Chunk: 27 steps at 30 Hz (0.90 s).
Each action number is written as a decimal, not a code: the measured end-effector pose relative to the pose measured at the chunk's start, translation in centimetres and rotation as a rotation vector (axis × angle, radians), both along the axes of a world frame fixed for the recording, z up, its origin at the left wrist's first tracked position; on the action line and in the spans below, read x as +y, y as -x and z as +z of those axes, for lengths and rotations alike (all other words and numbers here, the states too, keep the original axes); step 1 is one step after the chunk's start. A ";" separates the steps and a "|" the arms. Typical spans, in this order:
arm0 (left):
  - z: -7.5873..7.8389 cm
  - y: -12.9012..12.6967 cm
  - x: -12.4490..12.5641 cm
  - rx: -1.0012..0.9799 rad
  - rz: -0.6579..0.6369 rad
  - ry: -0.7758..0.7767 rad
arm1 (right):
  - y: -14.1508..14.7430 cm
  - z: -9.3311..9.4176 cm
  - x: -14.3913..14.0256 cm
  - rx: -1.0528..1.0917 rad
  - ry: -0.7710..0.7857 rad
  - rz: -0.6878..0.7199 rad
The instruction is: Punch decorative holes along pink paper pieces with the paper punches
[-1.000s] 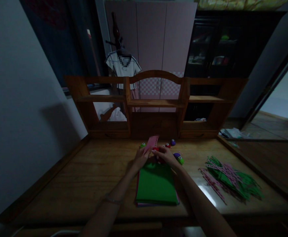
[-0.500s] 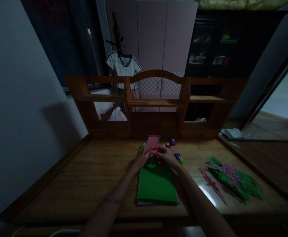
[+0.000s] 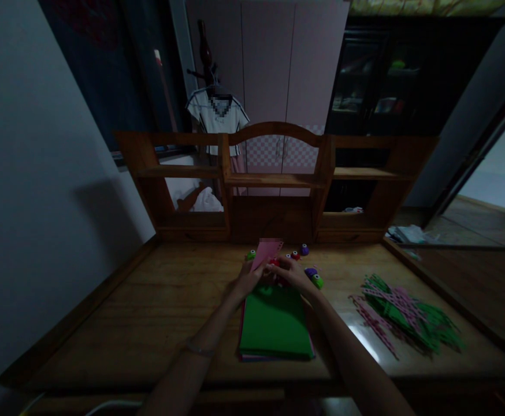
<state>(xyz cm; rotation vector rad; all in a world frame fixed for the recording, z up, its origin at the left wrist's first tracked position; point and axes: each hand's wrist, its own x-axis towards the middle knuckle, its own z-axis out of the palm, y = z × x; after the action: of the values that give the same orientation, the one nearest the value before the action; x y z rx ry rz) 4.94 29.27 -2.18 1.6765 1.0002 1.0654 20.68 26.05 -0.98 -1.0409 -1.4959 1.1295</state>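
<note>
My left hand (image 3: 247, 279) holds the near end of a pink paper strip (image 3: 266, 252) that sticks up and away over the desk. My right hand (image 3: 290, 273) is closed on a small red punch (image 3: 274, 263) at the strip's edge. Both hands meet just beyond a stack of paper sheets with a green sheet on top (image 3: 274, 320). Small round punches lie around the hands: green (image 3: 251, 254), red (image 3: 294, 255), purple (image 3: 304, 249), and a purple and green pair (image 3: 314, 276).
A heap of punched green and pink paper strips (image 3: 404, 315) lies at the right of the wooden desk (image 3: 148, 312). A wooden shelf unit (image 3: 274, 185) stands along the desk's far edge. A white wall is at the left, wardrobes behind.
The pink strip has shifted slightly up and away between my hands; both hands stay in nearly the same place.
</note>
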 end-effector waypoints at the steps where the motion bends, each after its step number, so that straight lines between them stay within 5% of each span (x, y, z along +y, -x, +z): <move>1: 0.0 0.1 0.0 -0.006 -0.024 0.017 | 0.0 0.0 -0.1 -0.004 -0.003 -0.003; 15: 1.2 0.4 -0.8 -0.009 -0.060 0.003 | 0.4 -0.3 0.1 0.093 0.028 -0.024; 27: 0.8 0.4 -0.5 0.027 0.050 -0.040 | 0.3 -0.8 0.3 0.037 -0.062 0.014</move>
<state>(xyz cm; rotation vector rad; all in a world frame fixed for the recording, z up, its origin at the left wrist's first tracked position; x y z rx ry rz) 4.52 28.80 -1.39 1.7103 1.0490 1.1044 20.36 26.36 -1.77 -0.9633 -1.5014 1.1001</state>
